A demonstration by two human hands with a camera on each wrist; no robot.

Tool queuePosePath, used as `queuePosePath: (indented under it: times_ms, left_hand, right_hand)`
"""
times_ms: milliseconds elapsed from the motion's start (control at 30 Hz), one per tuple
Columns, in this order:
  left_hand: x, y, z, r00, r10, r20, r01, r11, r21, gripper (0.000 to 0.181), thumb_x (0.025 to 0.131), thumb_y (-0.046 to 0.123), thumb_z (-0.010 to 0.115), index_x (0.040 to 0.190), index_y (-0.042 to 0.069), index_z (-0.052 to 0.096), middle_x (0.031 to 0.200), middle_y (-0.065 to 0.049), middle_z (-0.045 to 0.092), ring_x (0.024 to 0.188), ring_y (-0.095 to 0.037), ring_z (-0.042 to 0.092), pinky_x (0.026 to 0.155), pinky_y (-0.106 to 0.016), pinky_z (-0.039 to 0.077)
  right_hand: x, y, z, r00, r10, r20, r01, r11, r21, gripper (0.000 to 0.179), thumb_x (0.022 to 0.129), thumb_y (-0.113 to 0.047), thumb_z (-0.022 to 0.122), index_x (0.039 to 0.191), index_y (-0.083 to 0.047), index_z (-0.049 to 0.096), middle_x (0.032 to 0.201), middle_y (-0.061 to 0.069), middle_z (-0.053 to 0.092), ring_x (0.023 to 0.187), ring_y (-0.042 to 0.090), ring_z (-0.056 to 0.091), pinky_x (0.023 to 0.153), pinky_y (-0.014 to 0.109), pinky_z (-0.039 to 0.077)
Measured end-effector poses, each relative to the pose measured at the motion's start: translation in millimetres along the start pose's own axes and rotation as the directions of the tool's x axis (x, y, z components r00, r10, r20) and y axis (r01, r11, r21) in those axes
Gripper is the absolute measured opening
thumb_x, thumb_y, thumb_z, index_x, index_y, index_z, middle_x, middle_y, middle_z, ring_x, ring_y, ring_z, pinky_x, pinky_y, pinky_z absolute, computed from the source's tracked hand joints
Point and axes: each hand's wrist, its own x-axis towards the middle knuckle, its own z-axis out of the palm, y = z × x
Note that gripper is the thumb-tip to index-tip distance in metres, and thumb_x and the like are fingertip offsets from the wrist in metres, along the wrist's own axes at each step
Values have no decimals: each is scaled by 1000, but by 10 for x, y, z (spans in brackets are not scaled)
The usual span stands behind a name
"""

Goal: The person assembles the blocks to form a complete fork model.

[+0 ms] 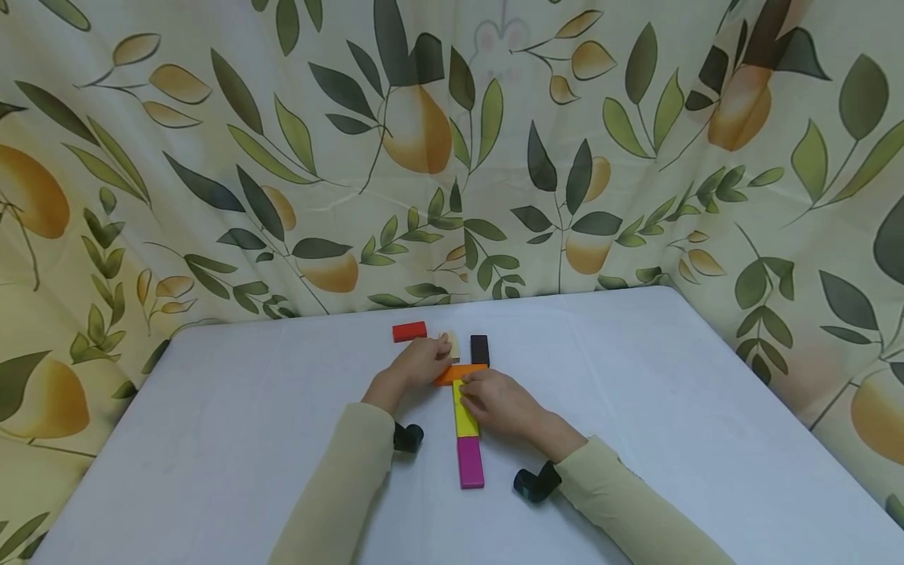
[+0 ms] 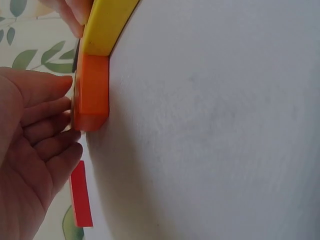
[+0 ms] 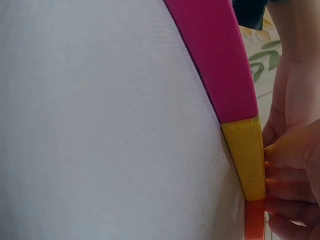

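Note:
My left hand (image 1: 420, 361) pinches a cream block (image 1: 454, 345) at the far end of the row; its fingers partly cover the block. Just in front lies an orange block (image 1: 452, 375), set crosswise. With curled fingertips my right hand (image 1: 504, 400) holds a yellow block (image 1: 466, 420) from above, near its orange end. The yellow block meets the orange one in the left wrist view. End to end with it, nearer me, lies a magenta block (image 3: 220, 60). Behind the orange block's right end stands a black block (image 1: 479, 349).
A red block (image 1: 410, 332) lies apart, left of the cream one. The white tabletop (image 1: 247, 424) ends against a hanging curtain (image 1: 424, 196) with a fruit and leaf print. Both wrists carry black cameras (image 1: 538, 482).

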Motion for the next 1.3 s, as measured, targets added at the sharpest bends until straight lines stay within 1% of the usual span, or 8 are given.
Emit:
queuePosePath:
  times_ms: [133,233,667,800,1000,1100,1200,1300]
  left_hand:
    - [-2,30,2,1000,-4,11,4,1000,-20,43,93,25,55,134,11,47,142,-1,37,130,-19,33,100,-33,35]
    - [3,39,9,1000,-7,4,7,1000,-15,44,93,25,55,134,12,47,142,-1,37,132,-18,30,102,-34,32]
    - [2,64,68,999,41,20,-41,999,17,43,94,26,52,135,13,44,143,0,35,132,-17,30,103,-33,31]
    - [5,40,92,998,53,29,-53,999,-7,44,95,25,52,136,13,43,144,1,34,127,-17,38,96,-29,40]
    - [1,38,107,997,66,26,-66,998,-15,43,95,25,52,135,13,43,143,1,35,123,-16,42,90,-25,44]
    - [-4,33,111,998,60,23,-59,998,-19,43,95,26,52,135,14,43,143,1,36,116,-16,47,82,-24,48]
    - [-14,39,109,998,64,24,-63,998,-17,43,95,25,52,135,14,43,143,1,36,121,-17,44,90,-28,45]
    - [-20,50,110,997,70,24,-70,998,-4,43,95,24,51,135,13,43,143,1,35,130,-17,33,100,-33,35]
  right_hand:
    - [5,1,-5,999,35,36,-35,999,2,18,86,-14,62,99,-5,71,95,4,66,92,17,58,84,31,49]
    - [10,-1,-10,997,52,54,-52,999,-5,19,87,-16,61,100,-6,71,96,2,65,90,16,58,83,30,49]
    - [-4,-39,-42,992,90,87,-87,996,-35,23,85,-21,65,101,-5,71,103,6,65,97,18,59,86,32,48]
    - [-7,-38,-39,991,95,96,-92,995,-40,23,85,-21,65,102,-5,71,103,6,65,96,18,59,86,31,48]
    - [-5,-41,-49,990,102,99,-99,994,-39,24,86,-21,65,103,-4,70,103,6,65,96,18,59,87,32,47]
    - [-4,-42,-50,990,99,96,-96,995,-35,24,86,-21,65,102,-4,70,104,6,65,97,18,59,87,32,47]
    - [-3,-43,-52,991,93,92,-91,995,-29,24,86,-20,65,102,-4,70,104,7,65,97,19,59,87,33,48]
    - [-4,-40,-54,992,90,90,-88,996,-31,24,86,-20,65,102,-4,70,104,7,65,97,19,59,87,33,48]
